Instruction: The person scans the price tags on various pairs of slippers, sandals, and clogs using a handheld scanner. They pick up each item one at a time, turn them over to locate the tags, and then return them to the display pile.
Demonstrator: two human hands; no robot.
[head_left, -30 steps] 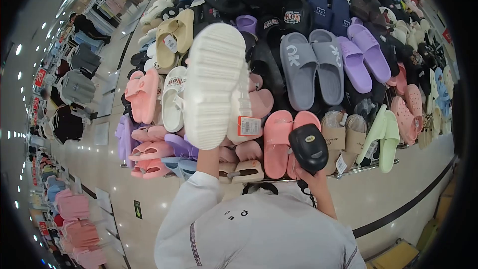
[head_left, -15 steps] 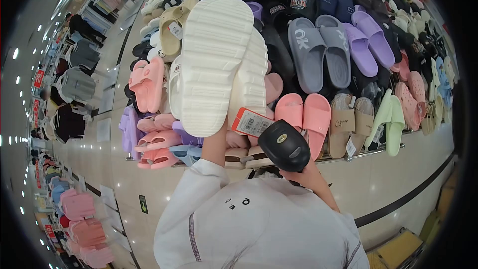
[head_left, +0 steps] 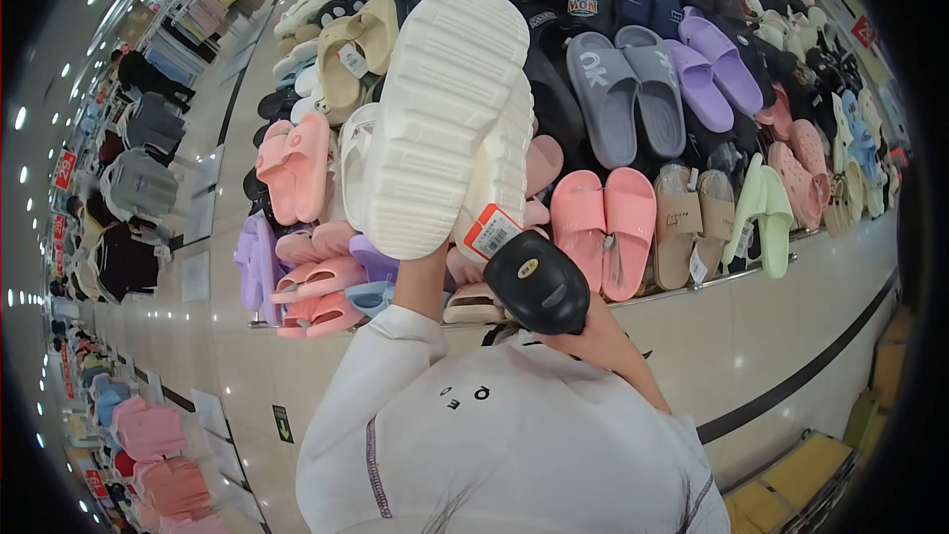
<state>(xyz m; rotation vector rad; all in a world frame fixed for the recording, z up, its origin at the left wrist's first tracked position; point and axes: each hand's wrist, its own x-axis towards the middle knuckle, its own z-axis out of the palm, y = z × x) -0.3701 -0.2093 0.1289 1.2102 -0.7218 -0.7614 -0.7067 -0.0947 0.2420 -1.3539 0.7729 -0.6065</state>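
A pair of white slippers point(head_left: 445, 119) is held up with the ribbed soles facing me. My left hand point(head_left: 423, 262) is behind them; only the wrist and its edge show, and the fingers are hidden. A red and white barcode tag point(head_left: 491, 231) hangs at the lower right of the slippers. My right hand point(head_left: 583, 331) is wrapped round the handle of a black barcode scanner point(head_left: 537, 282), whose head is close against the tag.
A display table with a metal rail point(head_left: 707, 284) bears many slippers, among them grey ones point(head_left: 605, 94), pink ones point(head_left: 605, 227) and green ones point(head_left: 763, 213). Clothes racks point(head_left: 143, 183) and a person in black point(head_left: 148, 74) are at the left. A yellow-topped cart point(head_left: 796, 480) stands lower right.
The slippers have tilted slightly to the right. The scanner has moved left and up, closer to the tag, which has turned. The whole view has shifted a little.
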